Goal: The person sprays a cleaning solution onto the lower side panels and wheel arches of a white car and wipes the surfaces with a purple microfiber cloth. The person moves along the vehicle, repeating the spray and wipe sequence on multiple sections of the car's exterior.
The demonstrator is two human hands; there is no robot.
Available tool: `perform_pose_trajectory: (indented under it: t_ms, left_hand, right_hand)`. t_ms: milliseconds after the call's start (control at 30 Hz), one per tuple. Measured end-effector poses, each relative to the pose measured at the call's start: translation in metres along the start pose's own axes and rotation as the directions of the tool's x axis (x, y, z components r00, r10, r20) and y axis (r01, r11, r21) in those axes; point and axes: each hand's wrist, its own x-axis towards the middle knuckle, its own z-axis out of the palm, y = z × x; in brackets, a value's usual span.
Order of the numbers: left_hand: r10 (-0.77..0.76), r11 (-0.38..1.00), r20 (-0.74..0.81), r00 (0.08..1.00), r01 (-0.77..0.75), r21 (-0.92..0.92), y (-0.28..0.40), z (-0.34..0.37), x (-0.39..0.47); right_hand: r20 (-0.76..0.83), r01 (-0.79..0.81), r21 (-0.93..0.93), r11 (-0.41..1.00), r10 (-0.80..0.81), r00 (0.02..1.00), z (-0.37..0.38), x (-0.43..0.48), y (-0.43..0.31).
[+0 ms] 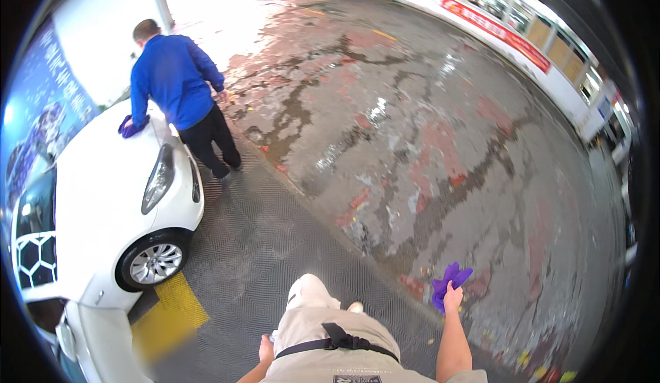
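Observation:
My right hand [453, 297], held out to the right over the floor's edge, grips a purple cloth [450, 283] that fans out beyond the fingers. Low beside my left hip is my left hand [266, 349]; a small pale thing shows at its fingers, too unclear to name, and its grip cannot be made out. To the left stands a white car [103, 176] with its front wheel [154, 263] nearest me. Another person in a blue shirt [172, 78] leans over the hood and presses a dark purple cloth [135, 126] onto it.
Dark ribbed floor mats [258, 228] with a yellow patch [180, 300] lie around the car. To the right spreads a wet, worn concrete floor [412, 140] with puddles. A car door [98, 336] appears to stand ajar at lower left. A low white wall [557, 94] with a red banner bounds the far side.

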Motion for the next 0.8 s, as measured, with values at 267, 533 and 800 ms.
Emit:
perform_pose_trajectory:
  t_ms: [267, 533, 800]
  left_hand:
    - [-0.114, 0.990, 0.119, 0.986, 0.103, 0.101, 0.131, 0.016, 0.162]
    - [-0.113, 0.990, 0.007, 0.994, 0.112, 0.082, 0.357, -0.134, 0.392]
    - [-0.006, 0.985, -0.329, 0.944, -0.051, -0.165, 0.532, -0.236, 0.606]
  right_hand:
    - [0.041, 0.189, -0.166, 0.968, -0.185, 0.982, 0.111, 0.143, -0.219]
    - [0.171, -0.016, -0.598, 0.802, 0.146, 0.974, 0.214, 0.192, -0.247]
    - [0.522, 0.156, -0.558, 0.815, 0.200, 0.829, 0.375, 0.234, -0.259]
